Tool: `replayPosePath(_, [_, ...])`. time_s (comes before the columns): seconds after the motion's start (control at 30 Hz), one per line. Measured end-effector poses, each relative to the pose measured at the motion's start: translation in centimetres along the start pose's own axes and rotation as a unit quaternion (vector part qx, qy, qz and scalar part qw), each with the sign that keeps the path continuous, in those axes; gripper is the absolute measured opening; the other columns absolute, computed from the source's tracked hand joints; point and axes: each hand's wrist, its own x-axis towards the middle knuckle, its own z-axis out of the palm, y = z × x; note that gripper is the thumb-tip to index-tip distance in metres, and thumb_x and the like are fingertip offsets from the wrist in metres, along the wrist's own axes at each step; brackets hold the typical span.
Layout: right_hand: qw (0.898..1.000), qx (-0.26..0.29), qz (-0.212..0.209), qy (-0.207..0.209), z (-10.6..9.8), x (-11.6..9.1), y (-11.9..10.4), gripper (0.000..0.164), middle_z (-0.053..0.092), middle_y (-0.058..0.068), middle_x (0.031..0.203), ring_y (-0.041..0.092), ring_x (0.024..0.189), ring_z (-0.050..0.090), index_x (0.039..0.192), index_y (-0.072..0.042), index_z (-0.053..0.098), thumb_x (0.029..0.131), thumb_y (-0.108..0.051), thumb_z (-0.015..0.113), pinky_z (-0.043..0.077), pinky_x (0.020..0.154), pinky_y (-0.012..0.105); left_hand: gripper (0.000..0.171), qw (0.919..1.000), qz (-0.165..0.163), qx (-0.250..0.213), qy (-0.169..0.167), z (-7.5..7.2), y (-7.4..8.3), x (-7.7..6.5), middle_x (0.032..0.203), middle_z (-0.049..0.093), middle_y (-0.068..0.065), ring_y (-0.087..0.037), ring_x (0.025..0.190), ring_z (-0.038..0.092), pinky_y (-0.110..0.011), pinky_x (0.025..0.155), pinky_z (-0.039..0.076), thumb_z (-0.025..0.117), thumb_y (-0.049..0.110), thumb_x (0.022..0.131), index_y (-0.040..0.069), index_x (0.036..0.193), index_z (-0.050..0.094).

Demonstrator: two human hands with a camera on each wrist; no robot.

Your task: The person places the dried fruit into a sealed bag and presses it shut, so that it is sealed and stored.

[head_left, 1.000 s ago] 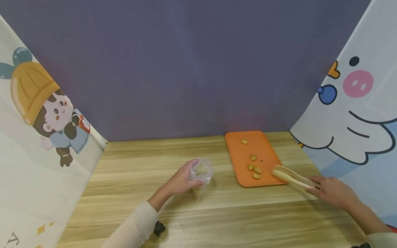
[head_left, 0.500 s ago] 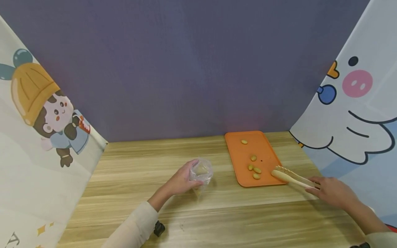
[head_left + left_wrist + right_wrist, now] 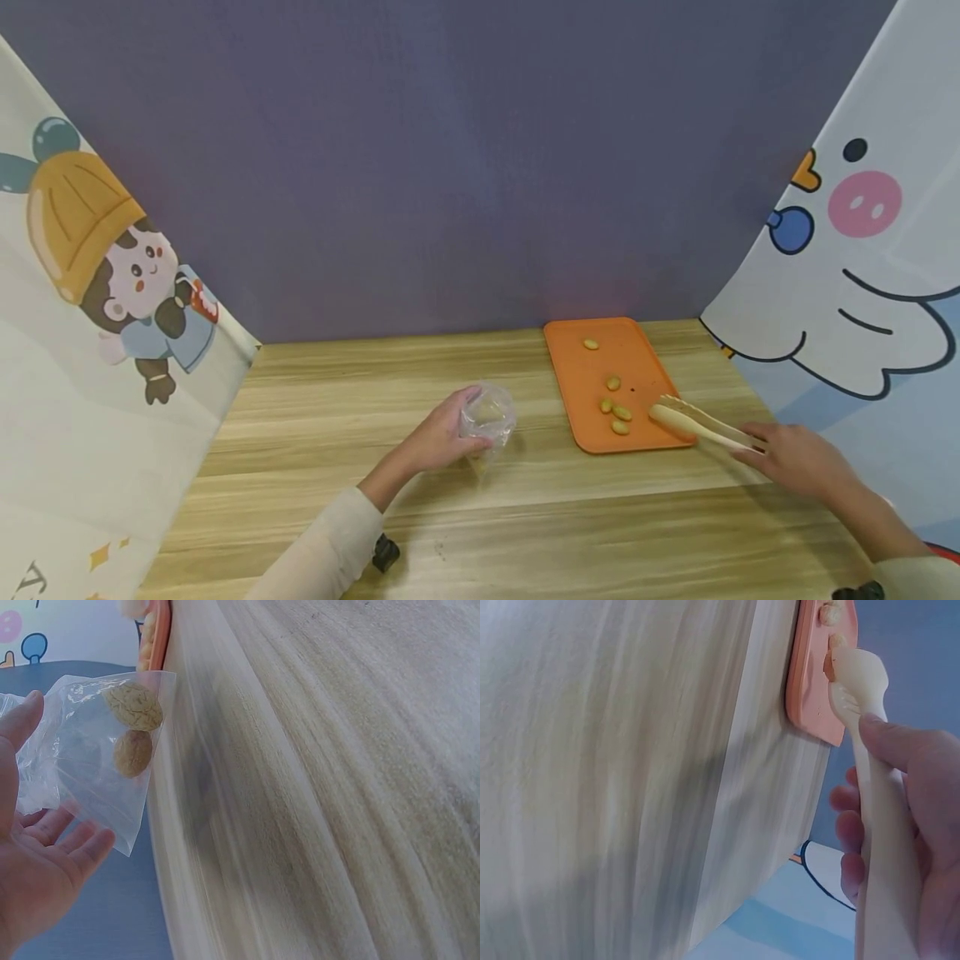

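Left grip (image 3: 442,435) holds thin bag (image 3: 491,408) | right grip (image 3: 802,462) holds tongs (image 3: 673,419) | nuts (image 3: 622,412), 9 o'clock from tongs: likely light, hard, rolling; pinch mid-body

The tray (image 3: 577,379) was plain orange, the loose nuts (image 3: 622,412) yellowish brown, the tongs (image 3: 672,419) pale cream. The clear, colourless bag (image 3: 86,761) showed tan bagged nuts (image 3: 133,754) with a netted pattern. Pale yellow-brown wood grain streaked the tabletop (image 3: 337,400); the backdrop (image 3: 450,167) was plain slate purple. The left panel (image 3: 45,400) bore a cartoon with an orange-yellow hat, the right panel (image 3: 926,208) a white, black-outlined one with a pink snout.
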Motion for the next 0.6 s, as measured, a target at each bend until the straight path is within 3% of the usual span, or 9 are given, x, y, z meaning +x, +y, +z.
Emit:
replayPosePath(0.2, [1.0, 0.004, -0.011, 0.014, -0.1, 0.7, -0.9, 0.048, 0.058, -0.012, 0.068, 0.004, 0.055, 0.042, 0.124, -0.002, 0.071, 0.095, -0.04, 0.07, 0.036, 0.05, 0.026, 0.092, 1.0, -0.002, 0.003, 0.002, -0.1, 0.1, 0.0, 0.156, 0.043, -0.02, -0.036, 0.138, 0.049, -0.054, 0.115, 0.042, 0.082, 0.033, 0.085, 0.005, 0.157, 0.032])
replayPosePath(0.43, [0.999, 0.001, -0.036, 0.039, 0.0, 1.7, -1.8, 0.046, 0.045, -0.015, 0.058, 0.001, 0.051, 0.035, 0.124, -0.004, 0.072, 0.094, -0.039, 0.071, 0.031, 0.048, 0.023, 0.092, 1.0, 0.004, -0.002, 0.004, -0.1, -0.1, -0.1, 0.156, 0.043, -0.02, -0.036, 0.137, 0.049, -0.054, 0.115, 0.043, 0.082, 0.033, 0.086, 0.004, 0.157, 0.032])
replayPosePath(0.6, [0.998, 0.009, -0.05, 0.048, 0.0, 2.4, -2.5, 0.044, 0.048, -0.018, 0.059, -0.001, 0.05, 0.034, 0.123, -0.004, 0.072, 0.095, -0.037, 0.071, 0.032, 0.049, 0.022, 0.092, 1.0, 0.004, 0.0, 0.003, -0.1, -0.1, -0.1, 0.156, 0.043, -0.02, -0.036, 0.137, 0.05, -0.053, 0.114, 0.044, 0.082, 0.034, 0.085, 0.004, 0.157, 0.032])
